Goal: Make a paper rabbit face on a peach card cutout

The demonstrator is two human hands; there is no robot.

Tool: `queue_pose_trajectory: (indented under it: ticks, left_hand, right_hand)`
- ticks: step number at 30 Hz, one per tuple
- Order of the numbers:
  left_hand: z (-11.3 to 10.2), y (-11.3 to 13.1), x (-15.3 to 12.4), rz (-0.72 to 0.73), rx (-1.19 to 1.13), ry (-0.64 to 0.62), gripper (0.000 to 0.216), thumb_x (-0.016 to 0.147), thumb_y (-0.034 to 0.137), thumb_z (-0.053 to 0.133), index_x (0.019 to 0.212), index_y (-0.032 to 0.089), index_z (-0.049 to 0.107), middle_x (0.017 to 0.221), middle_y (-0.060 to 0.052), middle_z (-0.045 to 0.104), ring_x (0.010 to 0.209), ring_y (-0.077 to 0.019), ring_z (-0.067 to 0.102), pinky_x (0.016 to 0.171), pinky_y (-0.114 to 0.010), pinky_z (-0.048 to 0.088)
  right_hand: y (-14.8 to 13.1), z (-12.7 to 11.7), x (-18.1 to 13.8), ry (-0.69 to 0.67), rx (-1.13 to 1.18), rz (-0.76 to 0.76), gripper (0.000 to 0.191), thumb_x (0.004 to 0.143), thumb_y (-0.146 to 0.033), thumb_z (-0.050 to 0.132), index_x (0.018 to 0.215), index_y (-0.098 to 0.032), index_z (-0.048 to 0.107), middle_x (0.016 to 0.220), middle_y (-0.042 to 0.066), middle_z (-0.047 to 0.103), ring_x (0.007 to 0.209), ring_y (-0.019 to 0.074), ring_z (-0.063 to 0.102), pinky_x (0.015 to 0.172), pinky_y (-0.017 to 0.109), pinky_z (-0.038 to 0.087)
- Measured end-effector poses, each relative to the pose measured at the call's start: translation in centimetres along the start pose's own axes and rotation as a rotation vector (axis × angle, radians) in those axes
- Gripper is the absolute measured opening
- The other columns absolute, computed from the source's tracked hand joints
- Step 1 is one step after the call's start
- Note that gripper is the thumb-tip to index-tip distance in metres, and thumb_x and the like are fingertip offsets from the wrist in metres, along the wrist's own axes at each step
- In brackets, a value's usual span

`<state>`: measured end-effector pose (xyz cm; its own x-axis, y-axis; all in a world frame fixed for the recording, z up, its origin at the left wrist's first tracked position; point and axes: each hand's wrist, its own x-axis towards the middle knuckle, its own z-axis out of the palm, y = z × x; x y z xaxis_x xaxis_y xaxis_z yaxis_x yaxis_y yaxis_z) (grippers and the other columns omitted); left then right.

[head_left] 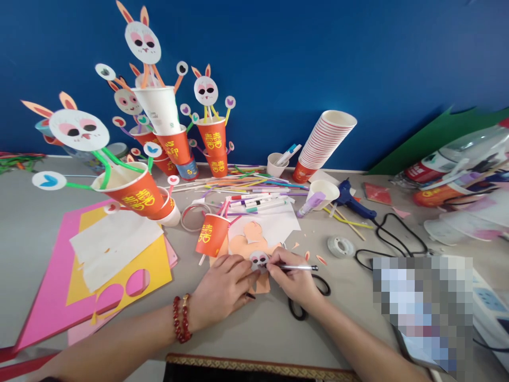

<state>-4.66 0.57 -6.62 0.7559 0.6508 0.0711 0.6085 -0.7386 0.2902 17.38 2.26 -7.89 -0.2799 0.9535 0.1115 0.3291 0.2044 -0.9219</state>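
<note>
My right hand [292, 278] is closed around a slim silver-and-clear pen [300, 267]. The pen's tip end is at the right side of a small white paper rabbit face [259, 260] with pink eye patches and black eyes. My left hand [228, 284] presses the face's left edge down with its fingertips. A thin dark tip [250, 295] pokes out from under the left fingers; the rest is hidden. Under the face lies peach paper [237, 245] with cut-out shapes. Beyond my left hand, a red paper cup [212, 235] with pink stems lies tilted. Black-handled scissors [298, 310] are partly under my right hand.
Several paper-cup rabbit figures [139, 193] stand at the left and back. A tall cup stack [328, 143], blue glue gun [352, 199] and tape roll [341, 246] are to the right. Coloured sheets [51, 276] lie left; a blurred-out phone [421, 313] lies right.
</note>
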Motion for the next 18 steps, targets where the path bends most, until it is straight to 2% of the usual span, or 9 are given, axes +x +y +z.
queue_pose_trajectory:
  ticks: [18]
  left_hand:
    - [-0.23,0.06,0.08,0.003,0.007,0.003,0.047,0.091,0.04,0.058,0.133,0.021,0.048,0.124,-0.006,0.057,0.116,-0.0254,0.045,0.101,-0.042,0.036]
  right_hand:
    - [-0.1,-0.01,0.08,-0.012,-0.035,0.022,0.015,0.081,-0.015,0.051,0.067,-0.02,0.052,0.058,-0.004,0.049,0.052,0.0118,0.045,0.051,0.023,0.035]
